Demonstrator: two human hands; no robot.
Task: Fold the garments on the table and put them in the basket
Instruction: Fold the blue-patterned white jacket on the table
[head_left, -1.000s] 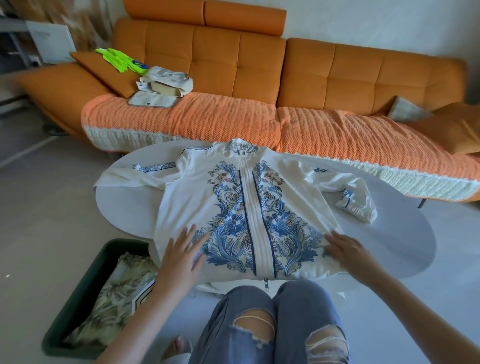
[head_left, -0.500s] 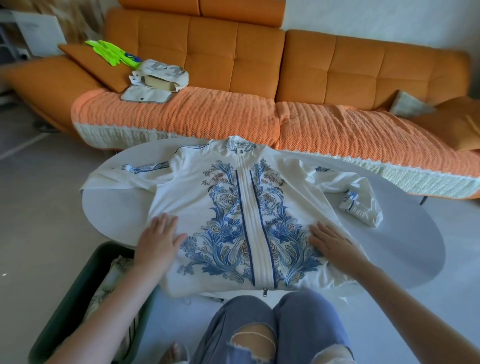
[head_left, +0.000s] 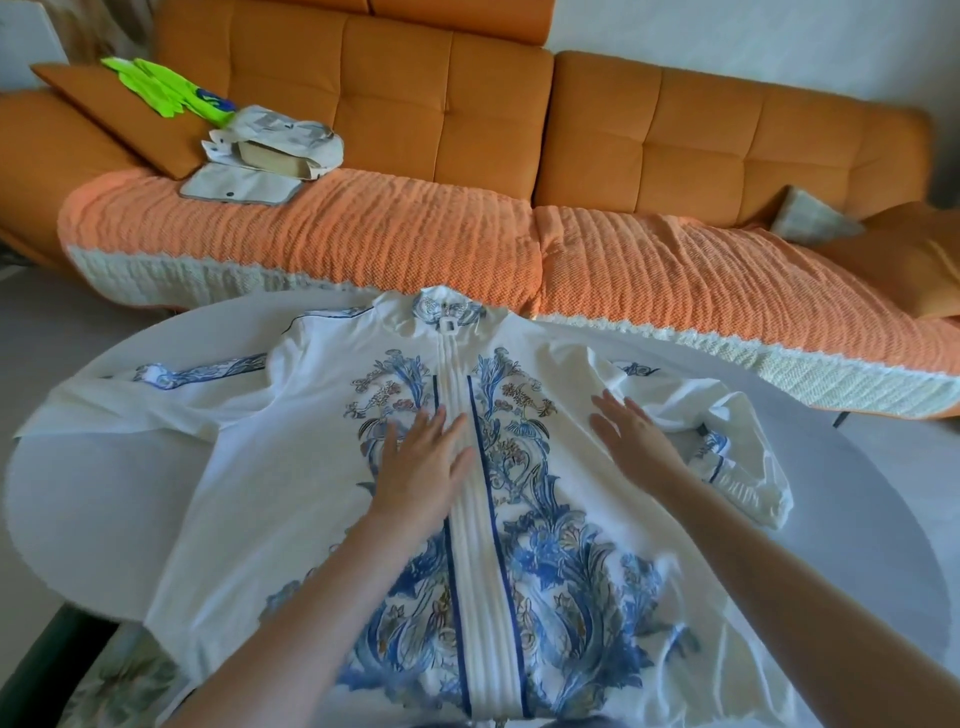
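A white jacket (head_left: 291, 499) with a blue floral print and a central zip lies spread face up on the round grey table (head_left: 93, 499), collar away from me. My left hand (head_left: 423, 467) lies flat on the chest, just left of the zip. My right hand (head_left: 631, 439) lies flat on the right chest, fingers straight, beside the crumpled right sleeve (head_left: 737, 441). The left sleeve (head_left: 156, 384) stretches out to the left. A dark green basket (head_left: 47, 660) sits at the lower left with a leaf-print garment (head_left: 119, 691) inside, mostly out of frame.
An orange sofa (head_left: 675, 135) with a woven orange throw (head_left: 311, 228) runs along the table's far side. On it lie a beige bag with a book (head_left: 275, 150), a neon green item (head_left: 156, 85) and cushions.
Both hands slid from the jacket's hem up to its chest. The camera leaned forward and closer, so my knees and most of the basket dropped out of view.
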